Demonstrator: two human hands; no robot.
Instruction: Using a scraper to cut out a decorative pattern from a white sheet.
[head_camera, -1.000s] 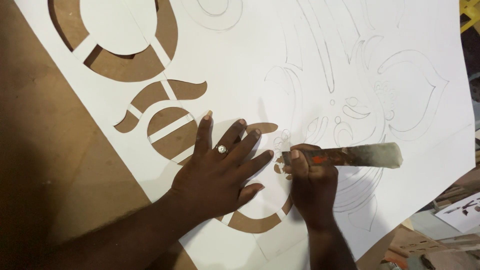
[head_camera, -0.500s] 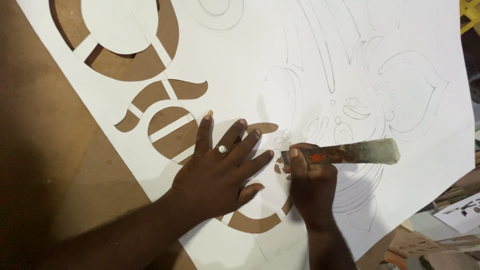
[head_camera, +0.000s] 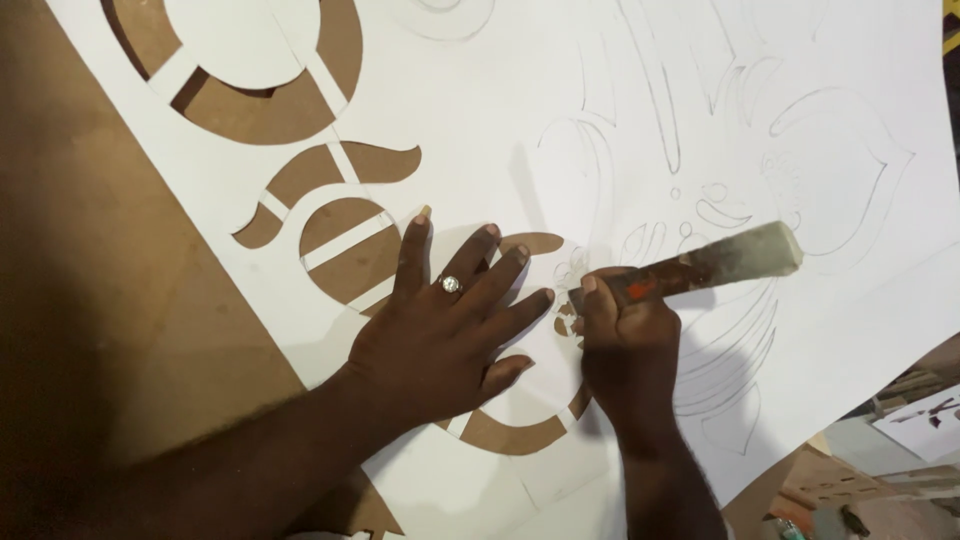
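One white paper sheet (head_camera: 560, 120) on brown bench (head_camera: 120, 300), edges cut off. Left hand (head_camera: 440, 330) flat, fingers spread, one ring (head_camera: 451, 284), gripping nothing. Right hand (head_camera: 625, 335) fisted round one cutting tool (head_camera: 720, 262); its tip hidden.

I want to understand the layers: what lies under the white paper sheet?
A brown board shows through the cut-out shapes of the white paper sheet; elsewhere the sheet covers it.

Bright, even light falls on the white paper sheet (head_camera: 560, 120), which looks nearly washed out at its upper part. Left of the sheet, the brown board (head_camera: 110, 300) sinks into deep shadow. Soft shadows lie on the sheet beside both hands. Focus is fairly sharp, slightly soft below the sheet's right corner.
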